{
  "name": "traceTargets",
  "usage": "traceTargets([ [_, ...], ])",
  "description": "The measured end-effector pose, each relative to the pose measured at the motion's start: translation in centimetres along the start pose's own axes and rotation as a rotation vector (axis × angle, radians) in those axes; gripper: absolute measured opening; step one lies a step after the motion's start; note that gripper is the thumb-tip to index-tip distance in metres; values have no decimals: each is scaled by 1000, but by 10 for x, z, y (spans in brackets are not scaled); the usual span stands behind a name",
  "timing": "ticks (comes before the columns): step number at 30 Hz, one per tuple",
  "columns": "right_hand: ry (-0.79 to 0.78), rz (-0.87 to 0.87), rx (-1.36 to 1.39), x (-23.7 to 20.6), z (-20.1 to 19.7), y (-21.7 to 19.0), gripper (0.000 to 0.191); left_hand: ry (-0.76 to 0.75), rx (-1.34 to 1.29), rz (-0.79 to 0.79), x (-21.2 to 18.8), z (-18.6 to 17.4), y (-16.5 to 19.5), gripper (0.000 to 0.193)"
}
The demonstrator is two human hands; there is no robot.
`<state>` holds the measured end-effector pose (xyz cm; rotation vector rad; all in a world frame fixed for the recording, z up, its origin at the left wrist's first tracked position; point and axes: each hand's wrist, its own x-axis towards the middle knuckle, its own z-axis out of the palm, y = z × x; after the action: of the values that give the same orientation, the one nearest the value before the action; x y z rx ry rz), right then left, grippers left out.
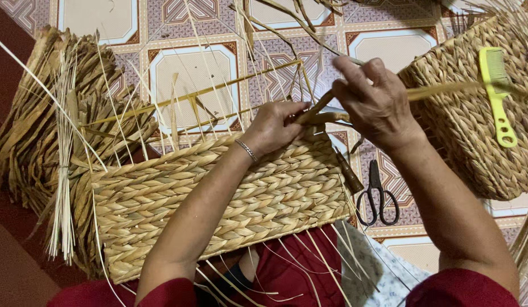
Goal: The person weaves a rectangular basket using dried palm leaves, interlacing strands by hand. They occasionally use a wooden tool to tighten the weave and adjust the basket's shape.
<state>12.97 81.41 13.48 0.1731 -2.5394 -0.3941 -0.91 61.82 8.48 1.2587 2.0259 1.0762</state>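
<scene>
A woven straw basket [161, 210] lies across my lap, its braided side facing up. My left hand [275, 125], with a thin bracelet at the wrist, presses on the basket's upper right edge and pinches a flat straw strand [321, 111]. My right hand [375, 102] grips the same strand a little to the right, and the strand runs out toward the right past it. Loose straw ends stick out from the basket's lower edge.
A second woven basket [474, 131] sits at right with a yellow-green comb [497, 96] lying on it. Black scissors [378, 199] and a brown-handled tool [348, 173] rest on the patterned tile floor. A heap of dried straw [42, 131] lies at left.
</scene>
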Motion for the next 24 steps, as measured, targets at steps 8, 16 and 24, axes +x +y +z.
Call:
traceTargets([
  [8, -345, 58, -85, 22, -1, 29, 19, -41, -55, -31, 8, 0, 1, 34],
  [16, -932, 1037, 704, 24, -1, 53, 42, -143, 78, -271, 18, 11, -2, 43],
  [24, -905, 883, 891, 16, 6, 28, 27, 81, -173, -65, 5, 4, -9, 22],
])
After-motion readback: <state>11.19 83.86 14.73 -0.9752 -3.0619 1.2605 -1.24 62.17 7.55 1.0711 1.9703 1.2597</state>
